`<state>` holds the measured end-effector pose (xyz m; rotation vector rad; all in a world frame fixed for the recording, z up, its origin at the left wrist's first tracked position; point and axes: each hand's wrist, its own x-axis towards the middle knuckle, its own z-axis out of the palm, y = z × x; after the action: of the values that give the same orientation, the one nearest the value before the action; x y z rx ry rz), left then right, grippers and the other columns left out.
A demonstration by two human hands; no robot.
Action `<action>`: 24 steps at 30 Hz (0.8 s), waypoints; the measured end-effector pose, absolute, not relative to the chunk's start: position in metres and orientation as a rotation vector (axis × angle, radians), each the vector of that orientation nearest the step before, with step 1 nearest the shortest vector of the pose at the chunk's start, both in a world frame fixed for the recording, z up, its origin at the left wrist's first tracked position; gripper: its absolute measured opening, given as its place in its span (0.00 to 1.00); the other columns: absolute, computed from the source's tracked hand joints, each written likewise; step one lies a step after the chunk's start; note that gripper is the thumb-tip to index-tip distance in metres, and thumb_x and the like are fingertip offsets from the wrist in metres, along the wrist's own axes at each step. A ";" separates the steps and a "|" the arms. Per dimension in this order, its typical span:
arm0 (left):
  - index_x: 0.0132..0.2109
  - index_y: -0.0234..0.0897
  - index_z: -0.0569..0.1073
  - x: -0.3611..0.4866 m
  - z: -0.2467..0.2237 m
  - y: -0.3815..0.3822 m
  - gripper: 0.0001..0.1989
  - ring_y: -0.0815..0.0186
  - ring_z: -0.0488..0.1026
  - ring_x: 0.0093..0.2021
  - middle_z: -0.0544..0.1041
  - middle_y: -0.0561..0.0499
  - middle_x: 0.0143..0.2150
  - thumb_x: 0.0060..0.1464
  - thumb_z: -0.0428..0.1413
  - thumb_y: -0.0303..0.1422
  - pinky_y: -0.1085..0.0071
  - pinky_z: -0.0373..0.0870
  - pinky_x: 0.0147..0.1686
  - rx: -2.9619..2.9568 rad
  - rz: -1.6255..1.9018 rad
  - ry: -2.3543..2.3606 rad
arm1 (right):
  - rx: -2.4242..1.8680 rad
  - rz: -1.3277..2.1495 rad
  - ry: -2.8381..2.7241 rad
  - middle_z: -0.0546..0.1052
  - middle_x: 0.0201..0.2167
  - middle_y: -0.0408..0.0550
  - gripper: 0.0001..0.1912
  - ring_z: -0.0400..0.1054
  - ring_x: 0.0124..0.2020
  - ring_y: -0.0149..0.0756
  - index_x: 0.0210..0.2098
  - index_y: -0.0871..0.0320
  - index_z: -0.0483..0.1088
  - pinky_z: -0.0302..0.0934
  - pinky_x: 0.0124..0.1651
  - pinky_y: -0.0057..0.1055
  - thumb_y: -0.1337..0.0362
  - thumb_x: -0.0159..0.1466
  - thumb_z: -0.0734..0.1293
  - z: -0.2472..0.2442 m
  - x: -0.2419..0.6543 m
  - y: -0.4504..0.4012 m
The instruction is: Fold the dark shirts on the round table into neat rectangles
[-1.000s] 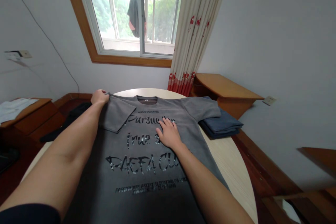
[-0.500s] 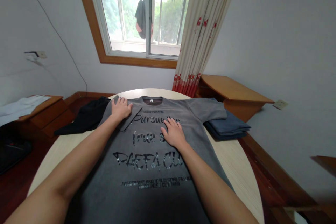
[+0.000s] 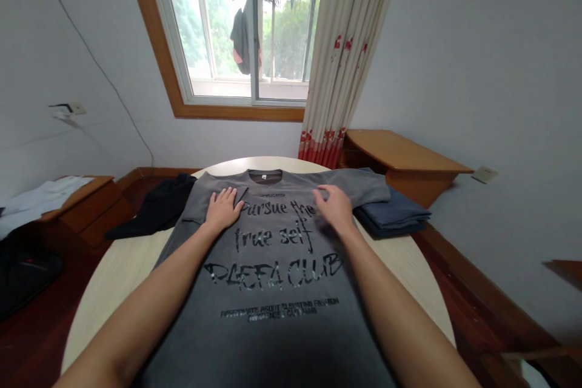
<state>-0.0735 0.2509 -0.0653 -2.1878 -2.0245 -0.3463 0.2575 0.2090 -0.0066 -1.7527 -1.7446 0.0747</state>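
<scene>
A dark grey T-shirt [image 3: 273, 248] with black lettering lies spread on a round pale table [image 3: 97, 291], its collar at the far side. My left hand [image 3: 224, 209] rests on the shirt's upper left chest with fingers spread, beside the lettering. Over the upper right chest is my right hand [image 3: 335, 206], its fingers bent and apart, holding nothing and seemingly slightly above the cloth. Part of the lettering's top line is covered by my left hand.
Folded dark blue clothes [image 3: 393, 213] sit at the table's right edge, and black cloth [image 3: 157, 206] lies at its left edge. A wooden desk [image 3: 404, 154] stands behind on the right, near a curtain [image 3: 339, 66]. White cloth covers a cabinet [image 3: 97, 200] on the left.
My left hand has slid a little right and nearer. My right hand has moved right and away from the lettering, uncovering more of it. The view has shifted slightly.
</scene>
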 end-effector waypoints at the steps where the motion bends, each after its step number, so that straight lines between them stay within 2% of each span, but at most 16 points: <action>1: 0.70 0.31 0.61 -0.074 -0.065 0.251 0.32 0.51 0.55 0.72 0.60 0.39 0.72 0.68 0.40 0.45 0.48 0.48 0.70 -2.192 -0.355 -2.021 | -1.817 0.000 -1.612 0.76 0.55 0.55 0.19 0.68 0.58 0.47 0.52 0.58 0.76 0.59 0.61 0.43 0.57 0.70 0.61 0.004 0.276 0.211; 4: 0.70 0.32 0.62 -0.074 -0.065 0.251 0.32 0.52 0.55 0.72 0.60 0.40 0.72 0.68 0.40 0.45 0.48 0.48 0.70 -2.200 -0.368 -2.024 | -2.062 -0.125 -1.286 0.72 0.60 0.59 0.20 0.63 0.62 0.55 0.53 0.55 0.76 0.56 0.60 0.52 0.54 0.69 0.62 0.022 0.330 0.212; 6: 0.70 0.33 0.62 -0.074 -0.066 0.252 0.31 0.52 0.55 0.72 0.61 0.40 0.72 0.67 0.41 0.45 0.48 0.48 0.70 -2.204 -0.370 -2.027 | -2.215 -0.046 -1.173 0.67 0.63 0.65 0.24 0.58 0.65 0.62 0.57 0.55 0.75 0.53 0.60 0.59 0.51 0.67 0.63 0.021 0.356 0.212; 8: 0.70 0.34 0.62 -0.074 -0.066 0.251 0.31 0.52 0.55 0.72 0.61 0.41 0.72 0.67 0.42 0.45 0.48 0.48 0.70 -2.203 -0.375 -2.031 | -2.281 0.066 -1.154 0.68 0.62 0.70 0.27 0.56 0.65 0.66 0.57 0.57 0.75 0.50 0.60 0.64 0.48 0.66 0.64 0.013 0.372 0.213; 10: 0.70 0.33 0.62 -0.074 -0.065 0.251 0.31 0.52 0.55 0.72 0.61 0.41 0.72 0.67 0.42 0.45 0.48 0.48 0.70 -2.202 -0.378 -2.039 | -2.259 0.113 -1.183 0.71 0.58 0.72 0.26 0.59 0.62 0.67 0.52 0.59 0.77 0.44 0.61 0.67 0.47 0.66 0.63 0.003 0.381 0.216; 13: 0.70 0.32 0.62 -0.074 -0.065 0.251 0.32 0.52 0.56 0.72 0.61 0.41 0.72 0.67 0.41 0.45 0.49 0.48 0.70 -2.210 -0.380 -2.038 | -2.171 0.070 -1.192 0.75 0.50 0.73 0.23 0.64 0.57 0.66 0.43 0.61 0.80 0.37 0.63 0.67 0.48 0.65 0.63 -0.006 0.387 0.224; 15: 0.70 0.32 0.62 -0.074 -0.065 0.250 0.32 0.52 0.56 0.72 0.61 0.41 0.72 0.67 0.41 0.45 0.48 0.48 0.70 -2.216 -0.383 -2.032 | -2.109 -0.002 -1.183 0.77 0.47 0.72 0.23 0.67 0.55 0.64 0.42 0.63 0.79 0.37 0.64 0.66 0.50 0.64 0.63 -0.006 0.386 0.228; 17: 0.70 0.33 0.62 -0.074 -0.065 0.250 0.31 0.52 0.56 0.72 0.61 0.40 0.72 0.67 0.42 0.45 0.48 0.48 0.69 -2.218 -0.387 -2.029 | -1.994 -0.089 -1.237 0.76 0.49 0.71 0.24 0.68 0.55 0.61 0.47 0.65 0.78 0.42 0.65 0.63 0.53 0.64 0.63 -0.001 0.379 0.230; 20: 0.70 0.33 0.62 -0.074 -0.065 0.250 0.31 0.52 0.55 0.72 0.61 0.40 0.72 0.67 0.42 0.45 0.48 0.48 0.69 -2.218 -0.384 -2.033 | -1.701 -0.177 -1.479 0.71 0.60 0.69 0.28 0.64 0.62 0.56 0.56 0.66 0.73 0.50 0.66 0.56 0.54 0.63 0.63 0.011 0.354 0.228; 22: 0.70 0.33 0.62 -0.074 -0.065 0.250 0.32 0.52 0.55 0.72 0.61 0.40 0.72 0.67 0.41 0.45 0.48 0.48 0.70 -2.218 -0.375 -2.034 | -1.501 -0.125 -1.750 0.68 0.64 0.64 0.28 0.59 0.66 0.54 0.58 0.61 0.72 0.48 0.68 0.56 0.54 0.63 0.65 0.019 0.329 0.222; 24: 0.70 0.32 0.62 -0.075 -0.065 0.250 0.32 0.52 0.56 0.72 0.61 0.40 0.72 0.67 0.41 0.46 0.48 0.48 0.69 -2.220 -0.371 -2.030 | -1.355 0.063 -2.067 0.73 0.61 0.57 0.22 0.61 0.66 0.52 0.54 0.55 0.76 0.44 0.69 0.58 0.54 0.63 0.67 0.023 0.304 0.214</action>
<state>-0.0746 0.2500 -0.0647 -2.2202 -2.0297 -0.3715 0.3038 0.2144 0.0230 -1.3553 -2.0673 0.0634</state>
